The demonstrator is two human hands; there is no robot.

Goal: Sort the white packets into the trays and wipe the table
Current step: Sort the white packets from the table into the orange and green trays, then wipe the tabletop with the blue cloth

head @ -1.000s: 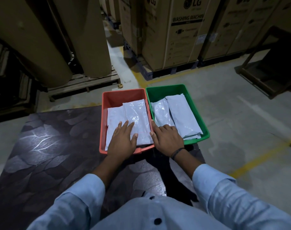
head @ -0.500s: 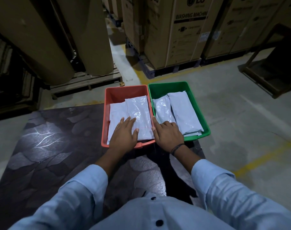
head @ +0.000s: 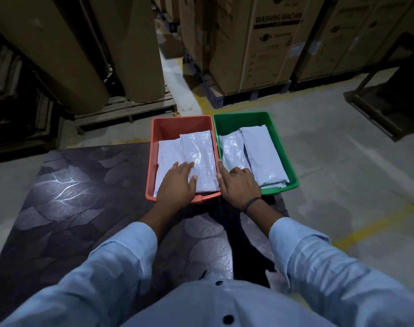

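Packets (head: 199, 151) fill red tray (head: 151, 166) — left hand (head: 177, 184) flat atop, right hand (head: 239, 188) beside.

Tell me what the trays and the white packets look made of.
Red tray and green tray: likely moulded plastic, smooth, uniformly coloured, with rolled rims. White packets: apparently thin glossy plastic film, judging by crinkles and light glints.

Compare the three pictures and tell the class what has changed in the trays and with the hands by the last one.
Nothing visibly moved: no packet was picked up or let go. The left hand stays flat on the packets in the red tray; the right hand stays over the rim where it meets the green tray. Only the camera shifted slightly.
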